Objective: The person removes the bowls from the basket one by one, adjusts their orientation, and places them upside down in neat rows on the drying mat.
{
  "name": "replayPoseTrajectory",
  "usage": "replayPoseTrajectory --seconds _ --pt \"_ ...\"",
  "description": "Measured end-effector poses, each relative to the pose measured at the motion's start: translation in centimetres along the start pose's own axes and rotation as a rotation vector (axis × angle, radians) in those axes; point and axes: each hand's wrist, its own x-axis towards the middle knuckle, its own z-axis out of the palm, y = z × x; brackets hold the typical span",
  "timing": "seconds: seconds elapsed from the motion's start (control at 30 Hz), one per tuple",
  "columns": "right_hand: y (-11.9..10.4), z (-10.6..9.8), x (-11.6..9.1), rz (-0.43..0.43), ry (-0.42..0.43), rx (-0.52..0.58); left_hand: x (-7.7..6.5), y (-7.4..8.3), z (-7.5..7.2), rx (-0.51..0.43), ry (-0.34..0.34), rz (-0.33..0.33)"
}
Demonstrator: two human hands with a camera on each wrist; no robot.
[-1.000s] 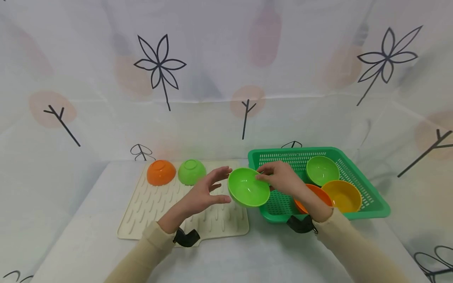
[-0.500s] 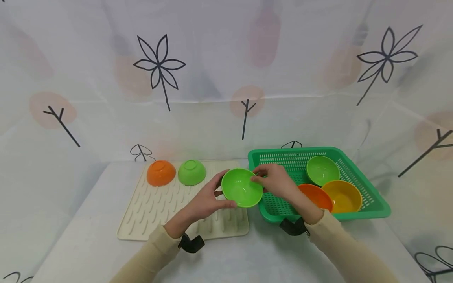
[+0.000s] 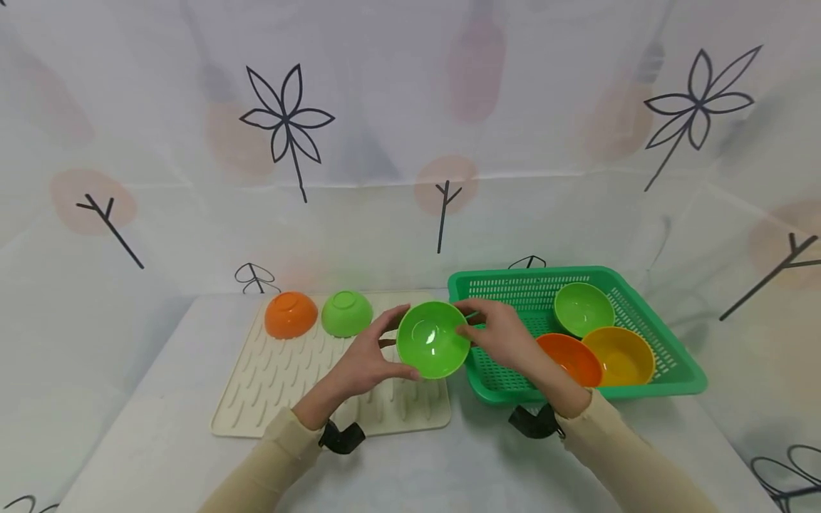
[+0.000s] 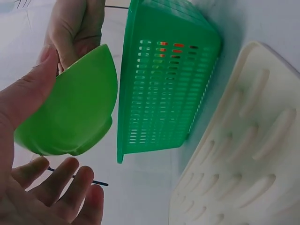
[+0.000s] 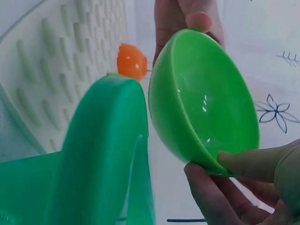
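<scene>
A bright green bowl (image 3: 431,342) is held up between my two hands, its inside facing the head camera. My right hand (image 3: 503,333) pinches its right rim, thumb (image 5: 251,164) inside and fingers beneath the outer wall. On the opposite side, my left hand (image 3: 367,362) holds the bowl with its thumb along the rim and its fingers spread around the underside, near the foot in the left wrist view. The bowl hangs in the air over the gap between the cream drying mat (image 3: 308,385) and the green basket (image 3: 680,377).
Upside down at the mat's back edge sit an orange bowl (image 3: 291,315) and another green bowl (image 3: 347,313). Inside the basket stand a green bowl (image 3: 584,309), a yellow bowl (image 3: 618,358) and an orange bowl (image 3: 571,358), partly behind my right forearm. A patterned cloth (image 3: 385,92) hangs behind.
The green bowl has shifted left, away from the basket. My left hand, earlier apart from it with spread fingers, has taken hold of its left side; my right hand has kept its pinch.
</scene>
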Motion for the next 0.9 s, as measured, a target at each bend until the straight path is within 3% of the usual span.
replayPoseTrajectory --seconds 0.3,0.5,0.67,0.9 --pt "0.2 0.0 -0.7 -0.075 0.010 0.027 -0.1 -1.1 -0.5 0.021 -0.021 -0.040" --pt "0.3 0.1 -1.2 -0.124 0.021 0.074 -0.1 -1.1 -0.7 -0.029 -0.059 -0.029" --pt "0.3 0.1 -1.4 -0.112 0.023 0.125 -0.1 -0.9 -1.0 -0.093 -0.086 -0.048" --pt "0.7 0.2 -1.4 -0.109 -0.065 0.250 -0.4 -0.6 -1.5 -0.148 -0.095 -0.067"
